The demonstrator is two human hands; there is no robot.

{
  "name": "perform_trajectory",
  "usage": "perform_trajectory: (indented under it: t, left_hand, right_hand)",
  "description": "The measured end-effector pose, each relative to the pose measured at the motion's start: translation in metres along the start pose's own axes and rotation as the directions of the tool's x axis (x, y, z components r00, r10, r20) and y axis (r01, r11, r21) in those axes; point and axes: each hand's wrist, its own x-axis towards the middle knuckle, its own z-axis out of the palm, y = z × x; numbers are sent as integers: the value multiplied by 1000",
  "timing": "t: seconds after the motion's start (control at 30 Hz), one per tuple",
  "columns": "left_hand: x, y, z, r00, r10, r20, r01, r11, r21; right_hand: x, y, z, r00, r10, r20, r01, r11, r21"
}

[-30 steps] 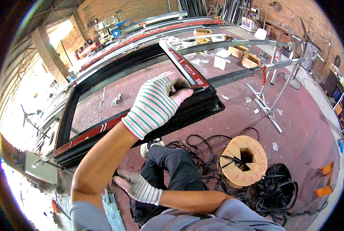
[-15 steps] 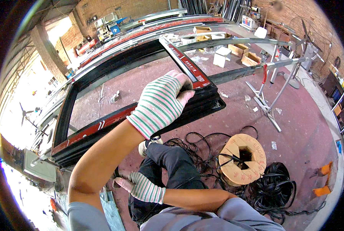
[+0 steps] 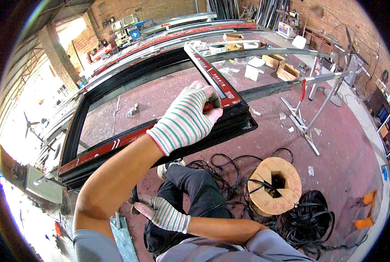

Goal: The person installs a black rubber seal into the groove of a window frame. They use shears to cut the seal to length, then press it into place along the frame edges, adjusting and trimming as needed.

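Note:
A black window frame (image 3: pixel 136 70) with red and white protective film lies across metal rails in front of me. My left hand (image 3: pixel 184 115), in a striped knit glove, is closed at its near right corner, fingers curled and thumb against the edge. Whether a strip is also between these fingers is hidden. Lower down, across my lap, my right hand (image 3: pixel 164 213) in a matching glove is closed around a black rubber strip (image 3: pixel 135 193), which shows as a short loop beside the thumb. The rest of that strip is mostly hidden by my hand and legs.
A cardboard spool (image 3: pixel 271 201) stands on the red floor at right, near a heap of black strip (image 3: pixel 313 212) and loose coils. The rails (image 3: pixel 282 83) rest on a metal stand (image 3: pixel 299 124). Open cardboard boxes (image 3: pixel 286 72) and stacked long profiles lie farther back.
The view has shifted slightly, moving the frame and spool a little in the picture. Both hands keep their hold; slightly more of the strip's loop shows above my right hand.

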Motion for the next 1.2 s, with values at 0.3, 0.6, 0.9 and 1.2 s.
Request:
perform_trajectory:
  t: [0.3, 0.6, 0.9, 1.2]
  left_hand:
    - [0, -11, -1, 989, -122, 82, 133, 982, -135]
    - [-6, -11, 7, 995, 86, -46, -89, 994, -61]
    - [-4, -8, 13, 997, 82, -14, -79, 987, 143]
    - [6, -6, 0, 985, 11, 175, -47, 979, 199]
  right_hand:
    - [-5, -1, -3, 999, 41, 30, -40, 999, -26]
    - [-4, 5, -5, 999, 9, 34, -9, 1000, -18]
    - [-4, 9, -6, 999, 36, 8, -36, 999, -15]
    - [-3, 6, -11, 999, 45, 18, -44, 999, -30]
